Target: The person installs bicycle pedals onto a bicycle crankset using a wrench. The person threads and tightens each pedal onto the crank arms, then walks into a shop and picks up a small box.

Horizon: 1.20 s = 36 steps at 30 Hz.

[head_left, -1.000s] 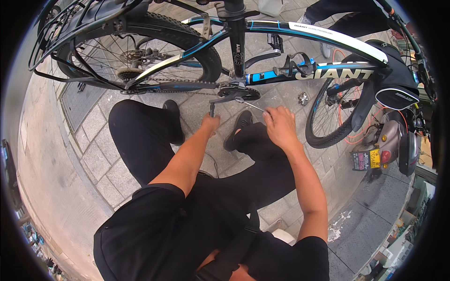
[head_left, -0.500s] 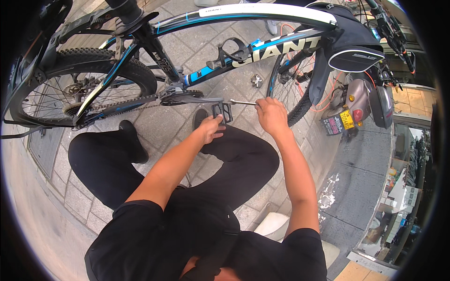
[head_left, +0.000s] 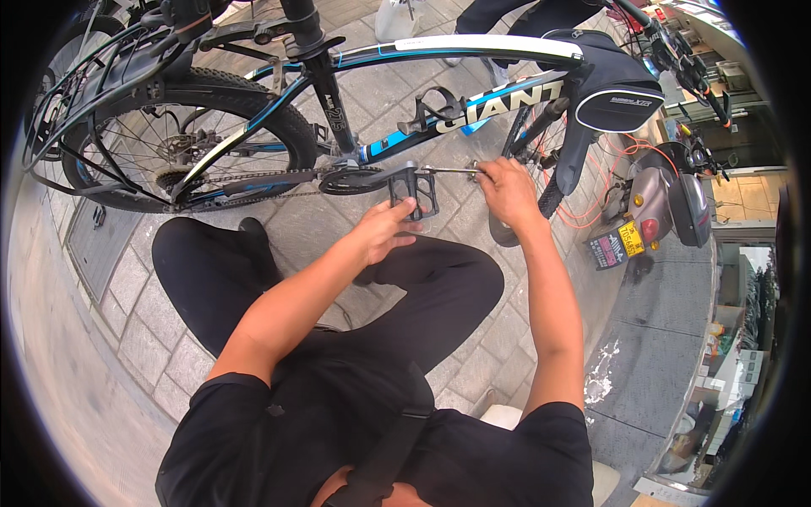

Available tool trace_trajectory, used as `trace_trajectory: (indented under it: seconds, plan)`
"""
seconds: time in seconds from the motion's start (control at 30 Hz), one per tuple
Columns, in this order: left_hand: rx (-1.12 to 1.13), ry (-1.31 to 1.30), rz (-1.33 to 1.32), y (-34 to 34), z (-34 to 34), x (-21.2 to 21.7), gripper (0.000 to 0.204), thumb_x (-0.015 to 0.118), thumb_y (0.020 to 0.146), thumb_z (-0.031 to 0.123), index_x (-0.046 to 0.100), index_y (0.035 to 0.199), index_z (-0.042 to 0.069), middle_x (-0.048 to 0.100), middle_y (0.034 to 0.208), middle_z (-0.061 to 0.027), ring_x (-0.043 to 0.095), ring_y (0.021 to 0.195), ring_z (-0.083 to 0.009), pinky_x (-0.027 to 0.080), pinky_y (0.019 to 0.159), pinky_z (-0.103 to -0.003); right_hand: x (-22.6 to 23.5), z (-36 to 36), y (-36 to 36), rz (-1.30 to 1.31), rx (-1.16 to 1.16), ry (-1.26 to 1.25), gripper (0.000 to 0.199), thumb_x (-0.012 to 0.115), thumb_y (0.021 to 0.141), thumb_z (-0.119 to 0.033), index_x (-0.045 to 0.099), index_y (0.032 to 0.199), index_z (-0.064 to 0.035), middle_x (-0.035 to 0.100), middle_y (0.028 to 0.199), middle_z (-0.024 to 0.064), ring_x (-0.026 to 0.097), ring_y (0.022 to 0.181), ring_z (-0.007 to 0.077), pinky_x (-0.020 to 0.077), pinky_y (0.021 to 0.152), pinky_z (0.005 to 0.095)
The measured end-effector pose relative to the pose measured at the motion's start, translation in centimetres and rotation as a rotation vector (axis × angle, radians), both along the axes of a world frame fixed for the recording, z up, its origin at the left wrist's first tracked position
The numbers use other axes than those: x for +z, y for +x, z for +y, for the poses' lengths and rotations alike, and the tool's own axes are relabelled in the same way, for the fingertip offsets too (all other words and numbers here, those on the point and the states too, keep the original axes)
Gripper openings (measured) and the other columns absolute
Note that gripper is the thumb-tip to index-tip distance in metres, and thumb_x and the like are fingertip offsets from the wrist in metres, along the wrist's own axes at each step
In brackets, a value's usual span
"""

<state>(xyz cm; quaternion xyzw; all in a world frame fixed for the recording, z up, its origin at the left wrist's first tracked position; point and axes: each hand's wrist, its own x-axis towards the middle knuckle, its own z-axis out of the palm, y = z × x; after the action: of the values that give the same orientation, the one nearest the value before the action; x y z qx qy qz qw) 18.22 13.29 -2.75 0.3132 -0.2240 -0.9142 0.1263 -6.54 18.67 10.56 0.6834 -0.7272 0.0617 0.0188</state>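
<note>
Pedal [head_left: 412, 187] broadside, earlier edge-on, within left hand's [head_left: 387, 231] grasp; wrench [head_left: 456, 171] in right hand [head_left: 510, 188].

Pedal [head_left: 413, 184] in the left hand [head_left: 384, 231], wrench [head_left: 454, 171] to its right in the right hand [head_left: 510, 190], bicycle [head_left: 395, 146] beyond, scooter [head_left: 651, 190] far right!

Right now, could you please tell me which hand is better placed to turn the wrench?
Probably the right hand: it grips one end of the wrench, with its other end by the pedal, which occupies the left hand.
</note>
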Motion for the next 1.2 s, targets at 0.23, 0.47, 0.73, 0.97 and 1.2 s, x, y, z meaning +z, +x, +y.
trace_trajectory:
  seconds: [0.23,0.47,0.73,0.97,1.2]
  plan:
    - [0.034,-0.055,-0.051,6.8,-0.9,2.0,0.022,0.063,0.107,0.036,0.066,0.116,0.016,0.072,0.123,0.0006,0.065,0.101,-0.0160,0.053,0.091,-0.040,-1.9,-0.2,4.8,-0.329,-0.017,0.004,0.021,0.070,0.095,-0.021,0.076,0.109,-0.0061,0.071,0.100,0.0138,0.066,0.101,0.0349,0.0518,0.089,0.0435]
    - [0.021,-0.252,-0.217,13.6,-2.6,2.2,0.026,0.064,0.106,0.037,0.069,0.115,0.014,0.074,0.118,-0.0005,0.067,0.094,-0.0150,0.055,0.087,-0.038,-3.4,-2.1,8.7,-0.351,0.060,-0.035,0.022,0.070,0.095,-0.020,0.076,0.111,-0.0067,0.074,0.100,0.0147,0.069,0.098,0.0363,0.0536,0.087,0.0441]
    - [0.023,-0.473,-0.472,18.3,-4.5,2.5,0.016,0.066,0.100,0.025,0.065,0.104,0.010,0.074,0.102,-0.0036,0.065,0.087,-0.0134,0.052,0.080,-0.033,-1.8,-4.5,14.5,-0.191,0.225,0.203,0.021,0.063,0.101,-0.025,0.069,0.115,-0.0105,0.075,0.104,0.0154,0.071,0.096,0.0402,0.0555,0.081,0.0508]
    - [0.149,-0.714,-0.568,19.9,-4.5,-1.1,0.015,0.067,0.092,0.013,0.066,0.102,0.002,0.069,0.090,-0.0075,0.061,0.083,-0.0164,0.050,0.079,-0.033,-4.1,-6.6,17.1,-0.183,0.189,0.185,0.025,0.062,0.102,-0.028,0.071,0.115,-0.0091,0.071,0.103,0.0163,0.069,0.097,0.0416,0.0544,0.083,0.0531]
    - [0.141,-0.686,-0.676,20.7,-5.3,-5.1,0.017,0.066,0.091,0.011,0.065,0.102,0.000,0.067,0.087,-0.0085,0.061,0.080,-0.0179,0.050,0.075,-0.035,-7.4,-8.0,19.4,-0.229,0.178,0.054,0.024,0.067,0.098,-0.023,0.073,0.111,-0.0042,0.066,0.102,0.0144,0.063,0.102,0.0378,0.0495,0.090,0.0493]
